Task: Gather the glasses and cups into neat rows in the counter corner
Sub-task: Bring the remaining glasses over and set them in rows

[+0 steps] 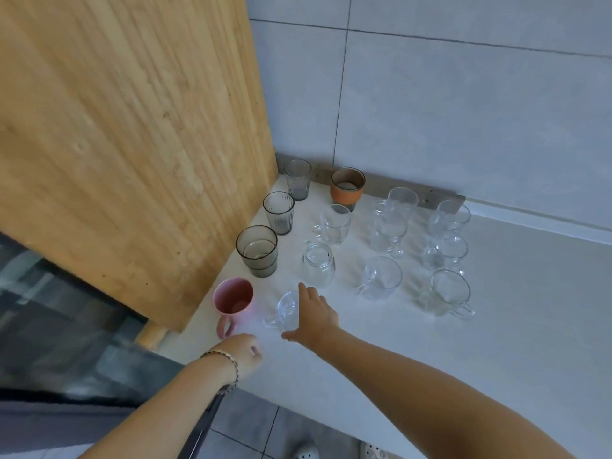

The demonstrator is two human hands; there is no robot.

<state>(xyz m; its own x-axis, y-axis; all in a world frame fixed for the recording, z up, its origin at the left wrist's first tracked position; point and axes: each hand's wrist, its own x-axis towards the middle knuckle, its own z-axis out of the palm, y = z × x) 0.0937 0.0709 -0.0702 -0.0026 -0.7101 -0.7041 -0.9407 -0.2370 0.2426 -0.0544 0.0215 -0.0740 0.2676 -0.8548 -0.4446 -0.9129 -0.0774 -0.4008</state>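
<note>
Glasses and cups stand in rows in the corner of a pale counter [516,309]. Three smoky grey tumblers [257,251] line the wooden panel, with a pink mug [233,298] at the near end of that line. An orange cup [347,187] stands at the back. Several clear glass cups [381,276] fill the other rows. My right hand [314,318] rests against a clear handled cup [286,309] next to the pink mug, fingers spread along its side. My left hand [243,354], with a bracelet on the wrist, hovers just in front of the pink mug's handle, fingers curled.
A tall wooden panel [132,144] walls the left side. Grey tiled wall [463,111] runs behind the rows. The counter's front edge drops to a tiled floor [265,425], where a white shoe shows. A dark appliance front [66,326] lies at the lower left.
</note>
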